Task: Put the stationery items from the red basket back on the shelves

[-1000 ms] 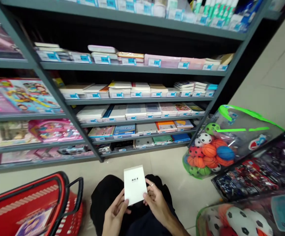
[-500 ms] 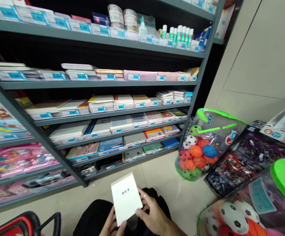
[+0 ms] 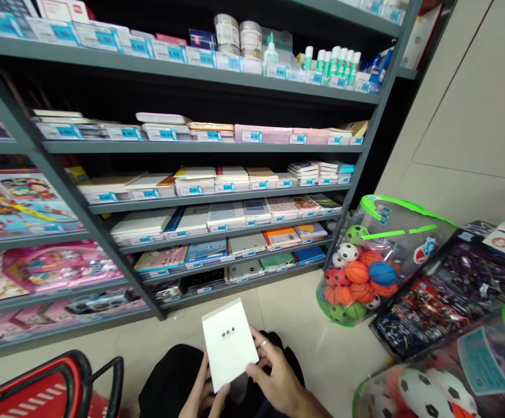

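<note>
Both my hands hold a small white notepad (image 3: 228,343) with dark characters printed near its top, low in the middle of the view over my black-trousered knees. My left hand (image 3: 204,397) grips its lower left edge with curled fingers. My right hand (image 3: 274,376), a ring on one finger, pinches its right edge. In front of me stands a grey shelf unit (image 3: 209,199) stacked with notebooks and paper pads behind blue price tags.
A red shopping basket (image 3: 50,389) with a black handle sits at lower left. A clear bag with green trim (image 3: 378,255) full of small toy balls stands on the floor at right, with more bagged toys (image 3: 448,296) beside it. Beige floor tiles (image 3: 305,302) lie between.
The view lifted from the floor toward the upper shelves, then settled. The notepad stays in both hands, now tilted slightly left and lower in view.
</note>
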Available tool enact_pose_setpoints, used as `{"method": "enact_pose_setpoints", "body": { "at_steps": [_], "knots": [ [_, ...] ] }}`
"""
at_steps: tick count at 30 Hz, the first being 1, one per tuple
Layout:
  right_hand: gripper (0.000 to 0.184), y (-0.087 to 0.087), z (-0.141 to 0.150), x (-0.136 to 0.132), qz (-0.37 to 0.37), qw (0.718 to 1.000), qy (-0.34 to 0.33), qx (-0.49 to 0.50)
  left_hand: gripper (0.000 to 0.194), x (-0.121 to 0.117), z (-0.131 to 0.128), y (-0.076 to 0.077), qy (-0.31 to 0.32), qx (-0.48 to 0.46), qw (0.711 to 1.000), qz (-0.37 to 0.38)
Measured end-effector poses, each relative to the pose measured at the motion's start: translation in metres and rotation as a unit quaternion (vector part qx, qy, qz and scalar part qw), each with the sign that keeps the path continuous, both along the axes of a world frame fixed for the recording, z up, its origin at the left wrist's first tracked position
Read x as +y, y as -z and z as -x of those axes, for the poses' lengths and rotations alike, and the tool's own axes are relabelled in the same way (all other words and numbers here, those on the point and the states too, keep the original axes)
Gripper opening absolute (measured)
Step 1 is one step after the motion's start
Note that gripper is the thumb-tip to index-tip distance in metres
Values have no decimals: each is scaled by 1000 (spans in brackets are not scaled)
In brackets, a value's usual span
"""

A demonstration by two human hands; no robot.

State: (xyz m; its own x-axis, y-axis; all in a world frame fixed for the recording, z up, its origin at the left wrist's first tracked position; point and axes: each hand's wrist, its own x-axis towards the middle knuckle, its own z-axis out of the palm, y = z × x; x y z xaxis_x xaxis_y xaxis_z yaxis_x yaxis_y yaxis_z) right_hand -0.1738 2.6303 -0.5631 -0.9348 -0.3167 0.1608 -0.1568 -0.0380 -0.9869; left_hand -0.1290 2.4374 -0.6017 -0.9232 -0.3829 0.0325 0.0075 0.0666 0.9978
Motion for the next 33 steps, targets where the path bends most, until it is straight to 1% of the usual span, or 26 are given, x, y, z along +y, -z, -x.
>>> {"method": "enact_pose_setpoints", "body": {
  "at_steps": [1, 3, 5, 6, 8, 9, 11, 15, 17, 19, 20, 21, 23, 24, 25, 26, 27, 29, 30, 31, 32, 33],
  "knots": [
    [71, -5, 6, 3, 10, 1000, 7, -1, 107, 3, 7, -13, 17, 1, 1000, 5],
    [66, -22, 21, 12, 39, 999, 33, 9, 100, 10, 25, -47, 75, 11, 997, 19],
    [67, -43, 40, 21, 68, 994, 71, 42, 90, 18, 48, -83, 110, 61, 991, 37],
    [70, -53, 49, 26, 73, 992, 83, 64, 87, 21, 59, -99, 125, 83, 988, 47],
    [73, -70, 66, 35, 68, 988, 100, 96, 83, 28, 80, -122, 156, 112, 979, 68],
    [74, -75, 72, 40, 62, 987, 103, 106, 82, 30, 88, -129, 165, 124, 976, 75],
    [73, -82, 81, 49, 52, 985, 106, 122, 80, 36, 100, -137, 175, 145, 970, 83],
    [68, -85, 96, 63, 49, 982, 124, 133, 79, 48, 125, -139, 202, 160, 964, 72],
    [66, -82, 106, 71, 54, 981, 133, 129, 81, 58, 141, -141, 228, 154, 961, 23],
    [65, -78, 121, 81, 62, 979, 142, 131, 80, 70, 163, -141, 241, 142, 959, -54],
    [61, -75, 130, 87, 66, 979, 140, 136, 79, 76, 175, -141, 234, 132, 958, -96],
    [52, -72, 142, 93, 70, 978, 134, 142, 77, 82, 188, -141, 220, 116, 959, -135],
    [28, -69, 170, 109, 84, 977, 131, 145, 73, 92, 217, -143, 179, 78, 961, -197],
    [23, -71, 186, 118, 98, 975, 138, 143, 72, 95, 231, -147, 163, 58, 960, -220],
    [23, -75, 202, 126, 118, 972, 147, 138, 73, 99, 246, -152, 150, 41, 960, -235],
    [24, -82, 219, 135, 139, 970, 152, 130, 75, 101, 261, -161, 143, 27, 960, -238],
    [29, -92, 234, 143, 157, 970, 146, 119, 78, 103, 277, -173, 141, 17, 962, -233],
    [53, -119, 261, 157, 162, 979, 84, 85, 85, 105, 309, -205, 166, -1, 965, -201],
    [62, -134, 272, 163, 149, 986, 43, 61, 87, 106, 326, -223, 197, -12, 964, -176],
    [65, -151, 281, 167, 129, 991, 15, 35, 89, 107, 344, -241, 236, -25, 960, -150],
    [62, -166, 290, 171, 108, 994, -3, 12, 90, 108, 361, -259, 273, -39, 953, -128],
    [55, -182, 298, 174, 94, 996, -1, -4, 90, 110, 378, -275, 298, -49, 946, -116]
  ]
}}
